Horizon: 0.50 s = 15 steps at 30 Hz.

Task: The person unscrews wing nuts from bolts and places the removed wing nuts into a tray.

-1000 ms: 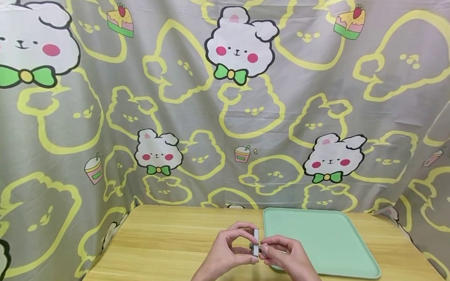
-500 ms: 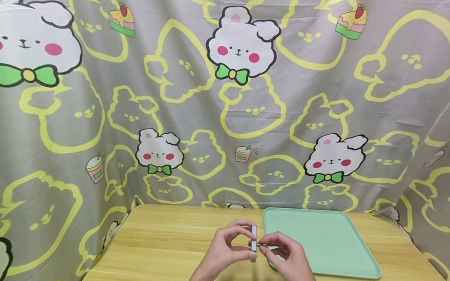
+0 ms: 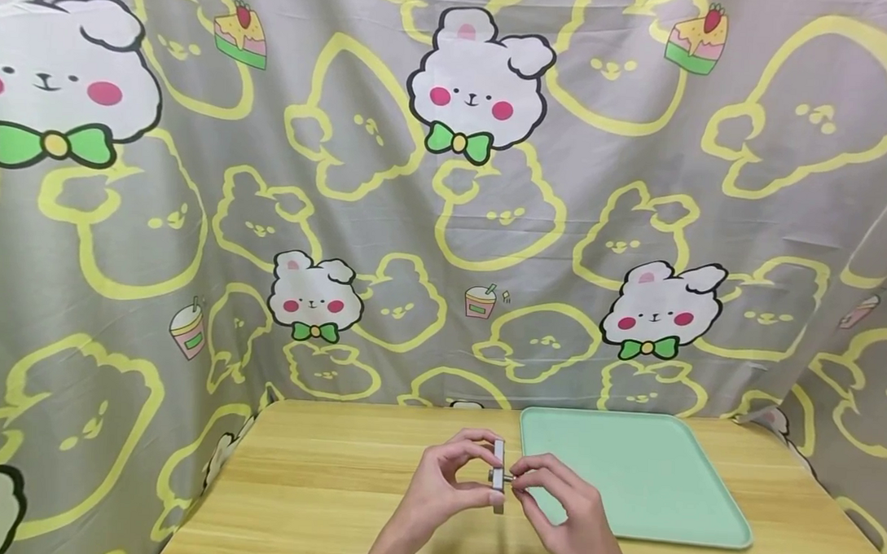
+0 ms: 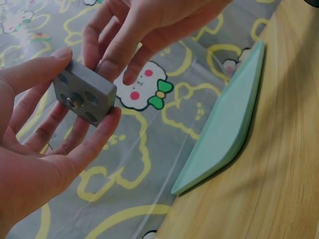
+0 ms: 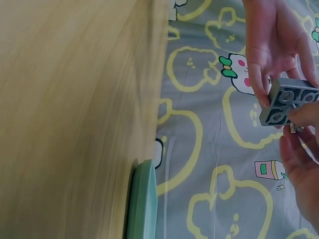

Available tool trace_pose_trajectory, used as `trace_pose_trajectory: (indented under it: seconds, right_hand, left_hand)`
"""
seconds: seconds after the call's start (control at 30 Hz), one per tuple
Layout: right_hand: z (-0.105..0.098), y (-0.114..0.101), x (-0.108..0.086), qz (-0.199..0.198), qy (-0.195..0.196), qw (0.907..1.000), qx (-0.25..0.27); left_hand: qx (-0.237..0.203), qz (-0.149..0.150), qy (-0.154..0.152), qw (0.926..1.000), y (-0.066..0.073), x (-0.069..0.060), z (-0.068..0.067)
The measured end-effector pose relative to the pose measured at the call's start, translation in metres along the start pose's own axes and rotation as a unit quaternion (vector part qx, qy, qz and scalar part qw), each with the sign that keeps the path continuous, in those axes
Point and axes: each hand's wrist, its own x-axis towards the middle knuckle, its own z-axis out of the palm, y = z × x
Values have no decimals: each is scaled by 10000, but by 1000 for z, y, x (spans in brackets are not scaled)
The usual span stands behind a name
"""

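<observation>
A grey square block (image 3: 499,460) with several round holes is held up on edge above the table by my left hand (image 3: 436,490), thumb below and fingers on the top edge. In the left wrist view, a metal bolt (image 4: 75,101) sits in the middle of the block's flat face. On the block's other side the metal shaft (image 3: 508,478) sticks out, and my right hand (image 3: 576,510) pinches its end between thumb and fingertips. The right wrist view shows the block's recessed face (image 5: 286,102) with ringed holes; the right fingers partly cover it.
A light green tray (image 3: 642,479) lies on the right of the wooden table (image 3: 312,468), just behind and beside my right hand. A grey curtain (image 3: 386,226) with bunny prints hangs behind the table and along its sides.
Both hands and the block have shifted slightly left and up. The right fingers have turned about the shaft and drawn back a little, so more of the shaft shows beside the block.
</observation>
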Motion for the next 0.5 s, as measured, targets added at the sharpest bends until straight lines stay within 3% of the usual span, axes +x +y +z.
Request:
trace_pose_trajectory:
  seconds: [0.3, 0.5]
  right_hand:
    - [0, 1, 3, -585, 1, 9982, -124]
    - [-1, 1, 2, -485, -27, 9988, -102]
  left_hand:
    - [-25, 19, -3, 10000, 1, 0, 0]
    - [-4, -17, 27, 10000, 1, 0, 0]
